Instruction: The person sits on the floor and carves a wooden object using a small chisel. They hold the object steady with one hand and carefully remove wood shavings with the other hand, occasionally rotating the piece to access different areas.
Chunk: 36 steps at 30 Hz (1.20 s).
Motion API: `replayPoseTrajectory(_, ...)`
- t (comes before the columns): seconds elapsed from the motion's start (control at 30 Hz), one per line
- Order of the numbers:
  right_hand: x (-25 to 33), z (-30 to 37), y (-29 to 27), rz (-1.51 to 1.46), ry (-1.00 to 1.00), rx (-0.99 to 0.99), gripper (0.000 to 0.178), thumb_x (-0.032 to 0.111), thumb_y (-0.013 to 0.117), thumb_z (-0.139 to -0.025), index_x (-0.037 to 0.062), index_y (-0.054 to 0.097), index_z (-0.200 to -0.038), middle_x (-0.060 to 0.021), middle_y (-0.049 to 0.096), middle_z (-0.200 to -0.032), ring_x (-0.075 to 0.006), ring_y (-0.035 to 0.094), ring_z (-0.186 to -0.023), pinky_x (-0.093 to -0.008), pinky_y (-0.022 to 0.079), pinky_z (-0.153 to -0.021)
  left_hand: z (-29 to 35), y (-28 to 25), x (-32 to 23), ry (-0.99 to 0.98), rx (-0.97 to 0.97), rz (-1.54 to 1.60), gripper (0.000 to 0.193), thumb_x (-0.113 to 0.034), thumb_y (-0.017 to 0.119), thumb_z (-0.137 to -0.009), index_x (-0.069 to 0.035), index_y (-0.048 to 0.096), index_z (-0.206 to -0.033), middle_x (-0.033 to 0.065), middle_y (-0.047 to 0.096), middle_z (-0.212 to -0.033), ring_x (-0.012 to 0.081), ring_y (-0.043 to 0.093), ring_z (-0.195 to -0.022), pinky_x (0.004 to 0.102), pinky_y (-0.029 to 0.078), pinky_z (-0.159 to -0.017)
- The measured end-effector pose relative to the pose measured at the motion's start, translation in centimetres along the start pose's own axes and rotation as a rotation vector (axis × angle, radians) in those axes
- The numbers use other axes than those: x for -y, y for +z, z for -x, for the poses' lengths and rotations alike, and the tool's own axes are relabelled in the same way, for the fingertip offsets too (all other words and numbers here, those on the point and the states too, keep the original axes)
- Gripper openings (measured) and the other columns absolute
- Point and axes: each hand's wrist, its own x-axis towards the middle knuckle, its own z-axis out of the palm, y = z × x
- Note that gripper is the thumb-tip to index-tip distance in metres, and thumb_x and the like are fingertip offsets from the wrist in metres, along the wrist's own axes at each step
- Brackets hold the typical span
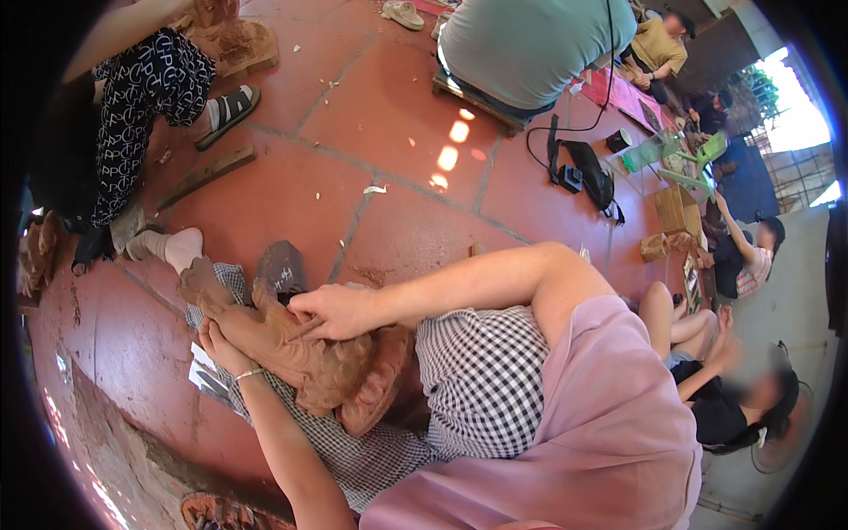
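Observation:
A brown carved figure [322, 367], apparently wood, lies tilted across my lap on a black-and-white checked cloth [481, 380]. My left hand [225, 347], with a bracelet at the wrist, wraps its fingers around the figure's left side. From the right, my right hand [340, 309] reaches over the carving. Its closed fingers pinch a small brown strip [306, 330] pressed against the figure's surface; I cannot tell its exact kind. A round carved base [378, 380] shows at the figure's near end. Just beyond it is a dark block [281, 268] with pale markings.
At the upper left, a person in patterned trousers [132, 124] sits by another carving [231, 40]. A wooden strip [208, 179] lies on the red tiles. Ahead sits a person in a pale green shirt [530, 49]. A black bag [592, 177] and several people are rightward.

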Motion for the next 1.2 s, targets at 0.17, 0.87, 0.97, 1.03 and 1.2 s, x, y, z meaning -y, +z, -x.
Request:
replayPoseTrajectory(0.17, 1.1, -0.6, 1.7, 0.02, 0.078, -0.133, 0.029, 0.02, 0.07, -0.084, 0.0012, 0.048, -0.083, -0.0183, 0.062, -0.072, -0.039, 0.064, -0.076, -0.0469, 0.045, -0.064, 0.9, 1.0, -0.7, -0.004, -0.006, -0.003, 0.021, -0.011, 0.051, -0.096, 0.001, 0.057, -0.113, 0.0112, 0.062, -0.11, 0.0192, 0.061, -0.096, 0.0313, 0.054, -0.083)
replayPoseTrajectory(0.87, 2.1, 1.1, 1.1, 0.607, -0.51, -0.302, 0.027, 0.021, 0.077, -0.064, 0.0062, 0.066, -0.085, -0.0039, 0.06, -0.109, -0.0224, 0.053, -0.104, -0.0363, 0.042, -0.086, 0.2, 0.4, 0.1, -0.002, 0.048, 0.08, 0.02, -0.011, 0.049, -0.098, -0.001, 0.055, -0.114, 0.0107, 0.062, -0.107, 0.0189, 0.06, -0.097, 0.0316, 0.053, -0.085)
replayPoseTrajectory(0.97, 2.4, 1.6, 0.7, 0.606, -0.372, -0.219, 0.03, 0.02, 0.077, -0.063, 0.0053, 0.065, -0.086, -0.0039, 0.059, -0.106, -0.0226, 0.053, -0.102, -0.036, 0.041, -0.085, -0.2, -0.2, 0.7, 0.036, 0.016, 0.049, 0.026, -0.014, 0.05, -0.096, 0.002, 0.056, -0.116, 0.0149, 0.064, -0.11, 0.0227, 0.063, -0.098, 0.034, 0.055, -0.085)
replayPoseTrajectory(1.03, 2.3, 1.3, 0.9, 0.604, -0.373, -0.203, 0.03, 0.02, 0.077, -0.062, 0.0052, 0.065, -0.086, -0.0039, 0.059, -0.106, -0.0225, 0.053, -0.102, -0.0359, 0.041, -0.084, -0.4, -0.4, 0.5, 0.041, 0.004, 0.032, 0.025, -0.014, 0.05, -0.097, 0.001, 0.056, -0.115, 0.0135, 0.063, -0.11, 0.0219, 0.062, -0.098, 0.0332, 0.054, -0.086)
replayPoseTrajectory(1.2, 1.5, 0.8, 1.4, 0.622, -0.525, -0.332, 0.026, 0.019, 0.078, -0.063, 0.007, 0.067, -0.084, -0.0022, 0.057, -0.1, -0.021, 0.052, -0.099, -0.0353, 0.04, -0.083, 0.6, 0.7, -0.4, -0.014, 0.05, 0.077, 0.021, -0.014, 0.049, -0.098, -0.001, 0.056, -0.113, 0.0098, 0.061, -0.107, 0.0188, 0.06, -0.097, 0.0305, 0.052, -0.085)
